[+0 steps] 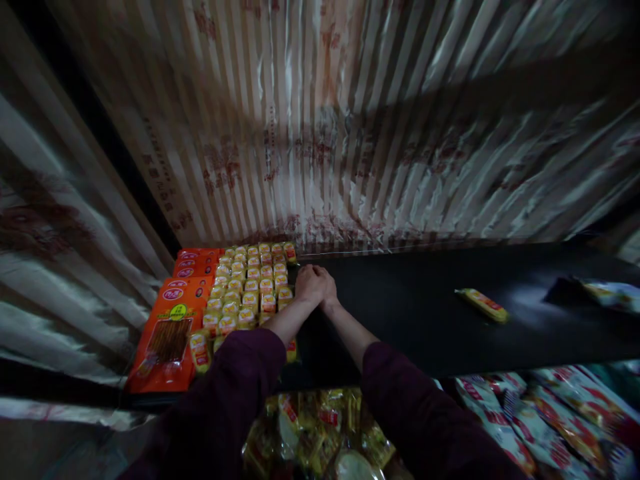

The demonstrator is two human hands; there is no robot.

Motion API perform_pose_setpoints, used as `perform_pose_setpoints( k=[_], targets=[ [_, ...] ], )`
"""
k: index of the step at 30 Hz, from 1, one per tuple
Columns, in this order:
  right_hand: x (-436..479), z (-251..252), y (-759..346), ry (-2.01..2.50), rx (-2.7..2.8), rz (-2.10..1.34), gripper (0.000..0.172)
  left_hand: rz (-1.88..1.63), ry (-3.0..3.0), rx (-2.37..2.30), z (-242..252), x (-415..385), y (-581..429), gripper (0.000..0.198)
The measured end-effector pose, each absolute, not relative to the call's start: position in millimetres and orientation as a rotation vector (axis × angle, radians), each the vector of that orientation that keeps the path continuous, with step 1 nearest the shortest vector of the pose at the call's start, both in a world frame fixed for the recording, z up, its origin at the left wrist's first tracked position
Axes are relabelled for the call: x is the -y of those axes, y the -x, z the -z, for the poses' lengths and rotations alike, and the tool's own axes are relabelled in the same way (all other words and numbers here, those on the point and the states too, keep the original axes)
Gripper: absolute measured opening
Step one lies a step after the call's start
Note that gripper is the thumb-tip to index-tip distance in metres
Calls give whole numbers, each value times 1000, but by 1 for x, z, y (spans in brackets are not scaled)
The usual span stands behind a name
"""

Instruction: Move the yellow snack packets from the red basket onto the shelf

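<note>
My left hand (309, 287) and my right hand (327, 285) meet over a black shelf (400, 300), arms stretched forward. Both look closed, with fingers curled away from view; whatever they hold, if anything, is hidden. Just left of them, small yellow snack packets (250, 285) are stacked in several close rows, and my left hand is right beside this block. A separate yellow packet (483, 305) lies on the shelf well to the right of my hands.
Orange snack bags (173, 327) lie at the shelf's left end. A shiny packet (613, 293) rests at the far right. Below the front edge are yellow-wrapped goods (320, 427) and white-and-red bags (555, 413). A striped printed sheet (320, 133) covers the back.
</note>
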State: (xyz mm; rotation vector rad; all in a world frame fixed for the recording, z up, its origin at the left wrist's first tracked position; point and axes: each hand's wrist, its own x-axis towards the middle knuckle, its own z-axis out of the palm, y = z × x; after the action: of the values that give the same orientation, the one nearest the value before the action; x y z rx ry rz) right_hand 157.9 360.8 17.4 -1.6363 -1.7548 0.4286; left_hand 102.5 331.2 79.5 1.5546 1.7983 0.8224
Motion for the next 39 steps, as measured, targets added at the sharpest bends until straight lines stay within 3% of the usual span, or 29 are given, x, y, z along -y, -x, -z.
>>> perform_pose_setpoints(
  k=[14, 20, 24, 32, 39],
  targets=[
    [-182, -49, -142, 1479, 1705, -575, 25, -929, -1686, -1556, -101, -152, -46, 32],
    [-115, -12, -126, 1410, 1760, -643, 26, -1062, -1543, -1483, -54, -86, -26, 33],
    [-85, 21, -115, 1476, 1727, -765, 29, -971, -1404, -1544, -12, -60, -19, 30],
    [-75, 62, -112, 1681, 1762, -885, 31, -961, -963, -1512, 64, -57, -22, 24],
    [-76, 77, -124, 1768, 1894, -700, 44, -979, -676, -1594, 87, -67, -25, 16]
  ],
)
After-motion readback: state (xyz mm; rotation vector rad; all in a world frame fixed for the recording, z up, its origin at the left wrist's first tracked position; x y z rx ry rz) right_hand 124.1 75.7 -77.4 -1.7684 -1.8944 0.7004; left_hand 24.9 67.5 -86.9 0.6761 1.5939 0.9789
